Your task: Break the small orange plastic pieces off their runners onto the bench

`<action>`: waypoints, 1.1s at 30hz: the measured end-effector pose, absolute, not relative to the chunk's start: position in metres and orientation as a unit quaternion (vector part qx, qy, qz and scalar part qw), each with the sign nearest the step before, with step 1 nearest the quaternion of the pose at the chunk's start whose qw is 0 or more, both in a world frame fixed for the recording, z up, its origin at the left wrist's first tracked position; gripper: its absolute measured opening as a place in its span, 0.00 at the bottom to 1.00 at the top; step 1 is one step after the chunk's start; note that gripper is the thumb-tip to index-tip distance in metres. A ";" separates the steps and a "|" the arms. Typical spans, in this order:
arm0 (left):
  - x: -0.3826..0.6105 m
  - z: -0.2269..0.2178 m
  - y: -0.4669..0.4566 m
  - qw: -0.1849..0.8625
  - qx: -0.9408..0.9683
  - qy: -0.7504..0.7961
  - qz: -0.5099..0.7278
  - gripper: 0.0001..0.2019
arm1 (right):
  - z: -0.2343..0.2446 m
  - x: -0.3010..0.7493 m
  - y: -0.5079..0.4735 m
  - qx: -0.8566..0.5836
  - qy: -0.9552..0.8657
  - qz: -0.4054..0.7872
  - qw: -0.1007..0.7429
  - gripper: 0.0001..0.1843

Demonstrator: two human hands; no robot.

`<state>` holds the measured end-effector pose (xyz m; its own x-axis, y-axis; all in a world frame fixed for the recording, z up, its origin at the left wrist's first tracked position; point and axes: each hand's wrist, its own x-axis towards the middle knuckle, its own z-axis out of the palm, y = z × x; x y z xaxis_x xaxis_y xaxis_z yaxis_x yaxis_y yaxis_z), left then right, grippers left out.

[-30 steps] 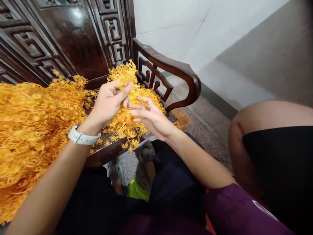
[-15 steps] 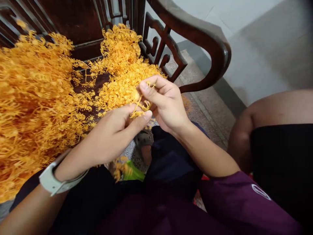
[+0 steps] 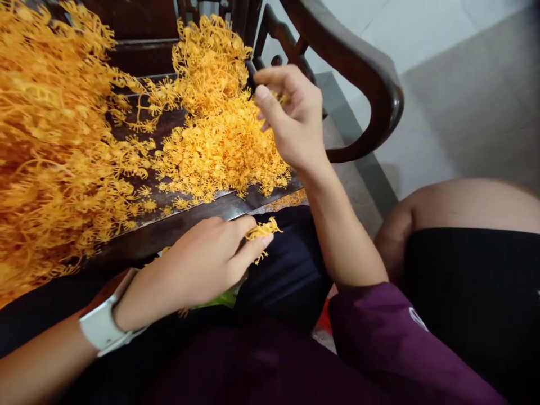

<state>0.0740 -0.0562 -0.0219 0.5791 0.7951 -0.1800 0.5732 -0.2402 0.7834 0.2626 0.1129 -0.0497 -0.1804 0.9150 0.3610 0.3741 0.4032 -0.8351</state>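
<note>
Fingers of the left hand (image 3: pixel 202 253) clamp a yellow plastic-looking sprig (image 3: pixel 265 228); the right hand (image 3: pixel 298 121) curls its fingers, grip unclear. Beyond, the wooden surface (image 3: pixel 139 234) bears a loose heap (image 3: pixel 223 149), seemingly finished, and a larger tangled pile (image 3: pixel 54 140), apparently remaining.

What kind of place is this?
Maybe a room in a home, but I can't be certain: there's a dark wooden seat with a curved armrest and a pale wall beside it.

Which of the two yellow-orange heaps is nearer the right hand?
The smaller heap, beside the curved armrest, is nearer the right hand; the larger heap spreads along the view's left edge, farther off.
</note>
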 end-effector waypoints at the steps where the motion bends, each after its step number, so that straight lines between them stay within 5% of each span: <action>1: 0.075 -0.025 -0.056 0.427 0.783 0.436 0.120 0.19 | -0.047 0.259 0.112 -0.453 -0.731 0.274 0.432 0.21; 4: 0.074 -0.032 -0.051 0.412 0.788 0.440 0.128 0.20 | -0.035 0.252 0.103 -0.444 -0.769 0.218 0.406 0.29; 12: 0.051 -0.034 -0.027 0.513 0.670 0.489 0.220 0.16 | -0.022 0.242 0.046 -0.256 -0.837 0.398 0.274 0.20; 23: 0.056 -0.021 -0.032 0.474 0.674 0.524 0.216 0.16 | -0.039 0.232 0.074 -0.294 -0.890 0.124 0.327 0.33; 33: 0.048 -0.012 -0.015 0.460 0.579 0.599 0.309 0.17 | -0.034 0.186 0.123 -0.296 -0.922 -0.055 0.241 0.24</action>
